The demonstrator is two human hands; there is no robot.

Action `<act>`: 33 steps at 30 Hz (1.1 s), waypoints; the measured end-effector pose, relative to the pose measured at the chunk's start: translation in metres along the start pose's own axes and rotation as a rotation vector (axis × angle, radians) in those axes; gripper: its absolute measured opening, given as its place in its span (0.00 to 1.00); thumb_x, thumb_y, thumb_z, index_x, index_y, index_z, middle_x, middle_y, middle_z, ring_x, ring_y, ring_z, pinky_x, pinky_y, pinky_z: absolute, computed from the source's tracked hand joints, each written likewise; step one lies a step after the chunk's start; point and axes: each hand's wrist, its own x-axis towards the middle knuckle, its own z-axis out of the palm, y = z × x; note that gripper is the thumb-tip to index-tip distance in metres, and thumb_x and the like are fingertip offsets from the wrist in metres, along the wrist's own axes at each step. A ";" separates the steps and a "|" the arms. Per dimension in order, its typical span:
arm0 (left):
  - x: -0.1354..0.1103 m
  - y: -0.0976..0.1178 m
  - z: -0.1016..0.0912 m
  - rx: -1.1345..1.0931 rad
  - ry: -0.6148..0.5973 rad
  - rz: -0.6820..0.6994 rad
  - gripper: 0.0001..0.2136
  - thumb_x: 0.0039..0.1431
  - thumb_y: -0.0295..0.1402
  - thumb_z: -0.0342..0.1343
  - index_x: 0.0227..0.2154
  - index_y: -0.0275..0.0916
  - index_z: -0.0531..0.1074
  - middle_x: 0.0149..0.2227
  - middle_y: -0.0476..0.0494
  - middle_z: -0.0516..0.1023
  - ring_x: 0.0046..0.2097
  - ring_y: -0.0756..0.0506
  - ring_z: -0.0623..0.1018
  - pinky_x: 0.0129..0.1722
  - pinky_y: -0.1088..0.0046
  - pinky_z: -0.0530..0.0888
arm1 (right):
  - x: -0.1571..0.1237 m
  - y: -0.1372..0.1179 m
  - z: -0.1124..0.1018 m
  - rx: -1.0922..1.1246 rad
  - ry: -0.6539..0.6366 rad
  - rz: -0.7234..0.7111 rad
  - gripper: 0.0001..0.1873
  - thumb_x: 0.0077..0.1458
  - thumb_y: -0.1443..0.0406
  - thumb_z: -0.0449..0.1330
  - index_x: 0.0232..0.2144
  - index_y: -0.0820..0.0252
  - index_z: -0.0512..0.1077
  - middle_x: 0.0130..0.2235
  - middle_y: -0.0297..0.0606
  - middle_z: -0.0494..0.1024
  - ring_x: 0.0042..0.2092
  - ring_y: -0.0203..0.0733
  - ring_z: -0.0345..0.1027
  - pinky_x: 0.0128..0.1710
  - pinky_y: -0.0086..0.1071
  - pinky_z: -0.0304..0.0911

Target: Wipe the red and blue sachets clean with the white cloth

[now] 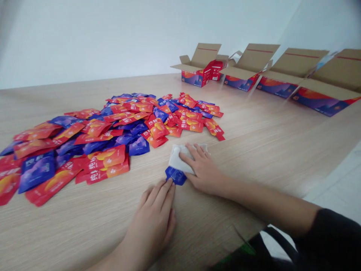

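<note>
Steadying the blue packet [177, 175] needs the left hand's [154, 215] fingers extended together at its edge; the right hand [203, 172], fingers spread, should press the white cloth-like piece [176, 159] evenly.

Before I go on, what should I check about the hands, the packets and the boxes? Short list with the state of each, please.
1. Right hand spread on the white cloth: ok.
2. Left hand with its fingertips at the near edge of the blue packet: ok.
3. Blue packet's full outline in sight: not ok, only its near end shows beside the cloth.
4. Gap between the heap of packets and both hands: ok.
5. Lids raised on the four front boxes: ok.
6. What the boxes hold: cannot tell, their insides are hidden.
</note>
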 end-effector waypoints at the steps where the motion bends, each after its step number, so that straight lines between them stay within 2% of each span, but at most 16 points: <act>1: 0.000 0.000 0.000 -0.006 -0.008 -0.007 0.20 0.59 0.28 0.46 0.51 0.29 0.71 0.50 0.33 0.77 0.51 0.36 0.75 0.49 0.56 0.73 | -0.001 0.000 0.000 0.011 -0.020 -0.077 0.34 0.59 0.58 0.56 0.66 0.57 0.58 0.70 0.50 0.48 0.69 0.64 0.37 0.66 0.57 0.36; 3: 0.000 0.000 0.000 -0.007 -0.013 -0.013 0.18 0.58 0.28 0.46 0.49 0.29 0.73 0.47 0.34 0.79 0.48 0.37 0.76 0.48 0.56 0.73 | -0.001 -0.001 0.000 0.038 -0.068 -0.203 0.34 0.59 0.57 0.56 0.65 0.54 0.58 0.70 0.46 0.48 0.70 0.61 0.35 0.67 0.55 0.35; 4: -0.001 0.001 0.000 -0.003 -0.009 -0.009 0.19 0.58 0.28 0.46 0.49 0.29 0.73 0.48 0.34 0.79 0.49 0.37 0.76 0.48 0.56 0.73 | -0.001 0.000 0.000 0.044 -0.071 -0.189 0.33 0.60 0.58 0.55 0.66 0.54 0.58 0.70 0.45 0.49 0.70 0.59 0.36 0.67 0.54 0.35; 7: -0.001 0.000 0.000 0.017 0.009 0.017 0.21 0.59 0.28 0.46 0.53 0.28 0.71 0.55 0.31 0.74 0.54 0.36 0.73 0.51 0.55 0.72 | 0.002 0.002 0.000 0.012 -0.004 0.044 0.31 0.62 0.60 0.52 0.66 0.58 0.57 0.70 0.51 0.49 0.69 0.59 0.39 0.66 0.55 0.39; 8: -0.001 0.000 0.000 0.020 0.008 0.019 0.21 0.59 0.28 0.46 0.53 0.28 0.70 0.55 0.31 0.74 0.54 0.36 0.73 0.51 0.55 0.72 | 0.003 0.002 0.000 0.001 0.009 0.066 0.31 0.62 0.59 0.52 0.66 0.59 0.57 0.70 0.52 0.49 0.69 0.61 0.39 0.66 0.56 0.39; 12: 0.000 0.001 -0.001 0.023 -0.038 0.001 0.19 0.59 0.28 0.45 0.49 0.29 0.73 0.49 0.32 0.78 0.50 0.37 0.76 0.49 0.56 0.74 | 0.001 -0.003 0.002 0.009 -0.040 -0.169 0.32 0.59 0.58 0.55 0.65 0.56 0.59 0.70 0.45 0.49 0.70 0.61 0.36 0.67 0.56 0.34; 13: 0.000 0.001 -0.001 0.026 -0.040 0.001 0.19 0.59 0.27 0.45 0.49 0.29 0.73 0.49 0.31 0.78 0.50 0.37 0.76 0.49 0.56 0.74 | 0.002 -0.003 0.001 0.010 -0.039 -0.160 0.32 0.60 0.58 0.55 0.65 0.55 0.59 0.70 0.45 0.50 0.70 0.60 0.37 0.67 0.56 0.35; 16: 0.000 0.002 -0.002 0.043 -0.011 0.011 0.21 0.58 0.27 0.45 0.52 0.26 0.71 0.55 0.29 0.74 0.54 0.35 0.74 0.50 0.54 0.74 | 0.003 -0.001 0.001 -0.028 0.023 0.052 0.31 0.62 0.59 0.52 0.65 0.59 0.58 0.69 0.51 0.52 0.68 0.63 0.43 0.65 0.59 0.39; 17: 0.000 0.002 -0.001 0.047 -0.007 0.012 0.21 0.58 0.27 0.45 0.52 0.26 0.71 0.55 0.29 0.75 0.54 0.34 0.74 0.50 0.54 0.74 | 0.003 -0.001 0.001 -0.038 0.030 0.064 0.31 0.61 0.58 0.52 0.65 0.60 0.58 0.69 0.52 0.51 0.68 0.65 0.43 0.65 0.61 0.38; 21: 0.000 0.003 -0.002 0.052 -0.035 0.000 0.19 0.59 0.28 0.45 0.49 0.27 0.73 0.48 0.31 0.79 0.49 0.37 0.77 0.49 0.56 0.75 | 0.003 0.001 0.000 0.009 -0.056 -0.195 0.32 0.60 0.57 0.55 0.65 0.56 0.59 0.70 0.44 0.50 0.70 0.61 0.36 0.66 0.58 0.34; 23: 0.000 0.003 -0.002 0.056 -0.037 -0.002 0.20 0.58 0.28 0.45 0.50 0.27 0.72 0.51 0.30 0.78 0.51 0.36 0.77 0.50 0.56 0.74 | 0.005 0.004 -0.001 0.013 -0.041 -0.113 0.30 0.63 0.58 0.51 0.65 0.57 0.59 0.70 0.45 0.51 0.69 0.58 0.40 0.66 0.57 0.37; 25: 0.001 0.003 -0.003 0.055 -0.030 0.001 0.21 0.58 0.28 0.45 0.51 0.27 0.71 0.54 0.29 0.75 0.55 0.35 0.75 0.50 0.56 0.74 | 0.008 0.008 -0.002 -0.015 0.006 0.035 0.29 0.64 0.58 0.49 0.65 0.60 0.58 0.69 0.49 0.53 0.68 0.61 0.44 0.65 0.59 0.39; 26: 0.001 0.003 -0.003 0.050 -0.030 0.000 0.21 0.58 0.28 0.45 0.51 0.26 0.71 0.54 0.29 0.75 0.55 0.35 0.75 0.50 0.56 0.74 | 0.008 0.009 -0.002 -0.026 0.016 0.047 0.30 0.63 0.59 0.50 0.65 0.61 0.58 0.69 0.50 0.53 0.68 0.62 0.43 0.65 0.60 0.39; 30: 0.002 0.002 -0.004 0.034 -0.034 -0.004 0.20 0.59 0.28 0.44 0.50 0.26 0.73 0.49 0.30 0.79 0.49 0.36 0.78 0.49 0.56 0.75 | 0.006 0.008 -0.003 0.006 -0.066 -0.233 0.31 0.60 0.60 0.54 0.65 0.56 0.59 0.70 0.43 0.50 0.70 0.56 0.37 0.67 0.55 0.35; 31: 0.002 0.002 -0.004 0.032 -0.033 -0.001 0.20 0.59 0.28 0.44 0.50 0.26 0.73 0.49 0.30 0.78 0.50 0.36 0.78 0.49 0.56 0.75 | 0.006 0.009 -0.003 0.012 -0.070 -0.231 0.30 0.61 0.60 0.53 0.65 0.56 0.59 0.70 0.43 0.50 0.70 0.54 0.37 0.67 0.54 0.35; 33: 0.002 0.002 -0.004 0.032 -0.030 0.009 0.20 0.59 0.28 0.44 0.51 0.26 0.72 0.54 0.29 0.76 0.54 0.35 0.76 0.50 0.55 0.74 | 0.008 0.011 -0.004 0.000 -0.034 -0.095 0.29 0.63 0.61 0.50 0.65 0.58 0.59 0.70 0.45 0.51 0.70 0.54 0.41 0.66 0.56 0.36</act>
